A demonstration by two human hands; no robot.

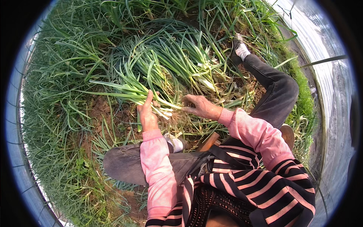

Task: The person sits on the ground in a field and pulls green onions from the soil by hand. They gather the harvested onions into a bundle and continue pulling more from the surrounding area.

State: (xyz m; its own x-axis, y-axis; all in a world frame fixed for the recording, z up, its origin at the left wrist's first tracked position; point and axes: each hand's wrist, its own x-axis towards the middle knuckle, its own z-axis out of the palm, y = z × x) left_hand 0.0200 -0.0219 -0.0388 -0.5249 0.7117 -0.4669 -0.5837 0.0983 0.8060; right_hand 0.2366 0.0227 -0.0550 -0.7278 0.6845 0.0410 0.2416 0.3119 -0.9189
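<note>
My left hand (148, 112) is closed around a bunch of green onion-like plants (133, 92), leaves toward the upper left and pale root ends toward the right. At the root end of one stalk, the fingertips of my right hand (200, 106) pinch its white base. Thin roots hang below the bunch. Just beyond my hands lies a large heap of similar pulled plants (181, 59), with pale bases and dry husks on its right side.
Dense green leaves (56, 93) grow on the left and at the top. Brown soil (99, 110) shows between them. My bent legs (272, 90) flank the work area, with a wooden piece (209, 142) between them. Clear plastic sheeting (334, 93) curves along the right.
</note>
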